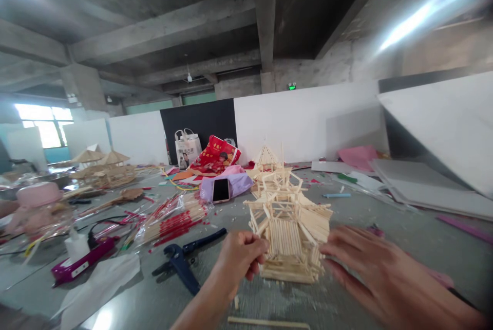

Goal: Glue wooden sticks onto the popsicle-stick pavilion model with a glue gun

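Observation:
A pale wooden-stick model (284,237) of a tiered tower stands on the grey table, with slatted panels below and a pointed top. My left hand (239,258) is at its lower left edge, thumb and forefinger pinched together. What lies between those fingertips is too small to make out. On the opposite side, my right hand (370,271) has its fingers stretched out, their tips at the model's lower right edge. A gap shows between thumb and forefinger. One loose wooden stick (268,323) lies in front of the model.
Dark blue-handled cutters (181,263) lie left of my left hand. Further left are bundled red-tipped sticks (181,222), a purple power strip (82,263) and white paper (102,286). A phone (221,190) rests on purple cloth behind. White boards (419,186) are at the right.

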{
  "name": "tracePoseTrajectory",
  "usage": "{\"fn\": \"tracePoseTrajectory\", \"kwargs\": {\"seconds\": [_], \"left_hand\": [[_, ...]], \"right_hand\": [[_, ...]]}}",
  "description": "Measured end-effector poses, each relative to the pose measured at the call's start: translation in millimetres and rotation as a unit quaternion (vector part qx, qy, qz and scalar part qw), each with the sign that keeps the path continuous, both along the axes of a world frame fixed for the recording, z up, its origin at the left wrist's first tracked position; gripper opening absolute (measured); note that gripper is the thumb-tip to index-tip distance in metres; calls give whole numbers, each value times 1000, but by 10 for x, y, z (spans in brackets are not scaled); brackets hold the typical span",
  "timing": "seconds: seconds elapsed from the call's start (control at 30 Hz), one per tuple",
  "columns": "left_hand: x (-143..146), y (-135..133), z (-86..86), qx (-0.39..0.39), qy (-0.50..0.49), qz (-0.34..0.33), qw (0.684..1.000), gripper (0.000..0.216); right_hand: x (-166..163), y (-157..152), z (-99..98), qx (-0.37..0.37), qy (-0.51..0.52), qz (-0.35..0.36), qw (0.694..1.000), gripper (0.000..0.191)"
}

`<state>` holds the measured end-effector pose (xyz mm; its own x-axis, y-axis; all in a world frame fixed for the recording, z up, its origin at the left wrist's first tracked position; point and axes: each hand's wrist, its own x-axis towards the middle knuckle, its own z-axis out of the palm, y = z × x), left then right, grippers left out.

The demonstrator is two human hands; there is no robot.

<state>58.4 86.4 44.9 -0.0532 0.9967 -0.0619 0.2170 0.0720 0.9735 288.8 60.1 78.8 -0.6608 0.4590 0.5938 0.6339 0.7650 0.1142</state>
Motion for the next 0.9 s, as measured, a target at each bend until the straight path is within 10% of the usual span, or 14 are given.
{"fn": "tracePoseTrajectory", "kwargs": {"seconds": [0.9], "left_hand": [[12, -38, 50, -15, -3, -16, 1000, 34]], "right_hand": [[42, -17, 88, -19, -9, 0, 1000, 23]]}}
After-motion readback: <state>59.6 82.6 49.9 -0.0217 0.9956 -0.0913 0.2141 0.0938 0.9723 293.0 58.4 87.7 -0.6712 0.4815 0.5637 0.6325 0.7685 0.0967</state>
